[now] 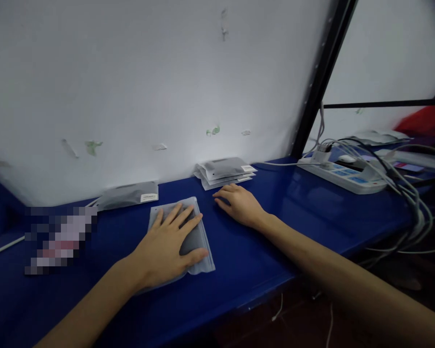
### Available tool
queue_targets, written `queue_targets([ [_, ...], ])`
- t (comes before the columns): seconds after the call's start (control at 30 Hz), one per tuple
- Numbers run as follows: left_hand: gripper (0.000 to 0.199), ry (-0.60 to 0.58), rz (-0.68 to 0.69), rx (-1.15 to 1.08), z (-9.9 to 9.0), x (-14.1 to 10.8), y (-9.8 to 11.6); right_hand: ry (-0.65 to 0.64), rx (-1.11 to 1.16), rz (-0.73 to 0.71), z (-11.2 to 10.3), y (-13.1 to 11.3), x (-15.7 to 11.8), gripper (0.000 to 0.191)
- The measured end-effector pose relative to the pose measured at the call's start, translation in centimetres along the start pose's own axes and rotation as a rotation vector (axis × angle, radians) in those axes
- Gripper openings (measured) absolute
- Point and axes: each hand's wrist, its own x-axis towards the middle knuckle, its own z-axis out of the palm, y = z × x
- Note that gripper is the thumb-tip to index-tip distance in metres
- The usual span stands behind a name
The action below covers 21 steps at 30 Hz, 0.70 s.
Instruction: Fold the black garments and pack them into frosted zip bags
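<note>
My left hand (170,246) lies flat with fingers spread on a frosted zip bag (201,241), which rests on the blue table (268,261). Something dark shows inside that bag, largely covered by the hand. To the right, my right hand (239,204) rests on the tabletop with its fingers loosely bent and apart, holding nothing that I can see. Just beyond its fingertips sits a small stack of similar bags (224,168) with white labels, against the wall. Another labelled bag (126,195) lies at the back left.
A white power strip (342,176) with a tangle of cables (413,193) stands at the right. Beside it, a black frame post (322,82) rises. The white wall (148,96) closes off the back. A pixelated item (63,239) lies at the left.
</note>
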Motion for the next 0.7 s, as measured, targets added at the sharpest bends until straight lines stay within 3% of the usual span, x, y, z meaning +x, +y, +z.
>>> queue_targets([
  [0.2, 0.073, -0.075, -0.105, -0.024, 0.7, 0.1, 0.0, 0.068, 0.131, 0.143, -0.1, 0.7, -0.3, 0.02],
  [0.43, 0.077, -0.05, -0.105, -0.045, 0.6, -0.6, 1.2, 0.075, 0.18, 0.191, -0.3, 0.9, -0.5, 0.018],
  [0.53, 0.059, 0.003, -0.074, -0.07, -0.4, -1.1, 1.5, 0.066, 0.185, 0.203, -0.5, 0.7, -0.6, 0.019],
  [0.6, 0.045, 0.074, -0.101, -0.107, -1.1, -1.1, 0.7, 0.057, 0.192, 0.21, -0.6, 0.6, -0.6, 0.019],
  [0.7, 0.044, 0.18, -0.228, -0.082, -1.4, -0.6, -2.1, 0.039, 0.208, 0.214, -0.5, 0.6, -0.6, 0.02],
])
